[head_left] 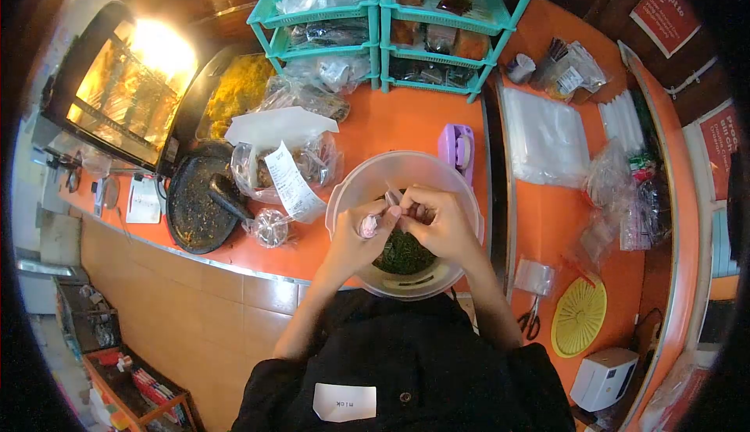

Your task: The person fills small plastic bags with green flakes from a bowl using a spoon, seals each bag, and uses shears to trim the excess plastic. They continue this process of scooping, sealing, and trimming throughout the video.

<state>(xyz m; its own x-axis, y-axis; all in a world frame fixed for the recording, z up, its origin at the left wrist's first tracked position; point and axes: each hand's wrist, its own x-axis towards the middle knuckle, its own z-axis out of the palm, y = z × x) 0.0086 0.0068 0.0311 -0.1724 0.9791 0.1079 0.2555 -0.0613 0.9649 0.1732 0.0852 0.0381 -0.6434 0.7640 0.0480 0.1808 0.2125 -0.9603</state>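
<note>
black shirt with white label [344, 401] is nearest. over round translucent plastic bowl [344, 190] of dark green leaves [402, 254] on orange counter [391, 123], left hand [353, 237] grip pinches small pink item [369, 226]; right hand [439, 217] grip pinches its upper end.

Black cloth top [406, 354] with one dark round button [405, 397] and a white rectangular label [344, 401] at the chest — forearms uncovered, left hand [361, 233] and right hand [439, 221] bare.

Fingers [406, 198] hide most of the small pink item [368, 227] over the bowl [367, 170]. The receipt [293, 182] at ten o'clock has unreadable print. The red sign [720, 144] at three o'clock is cropped.
</note>
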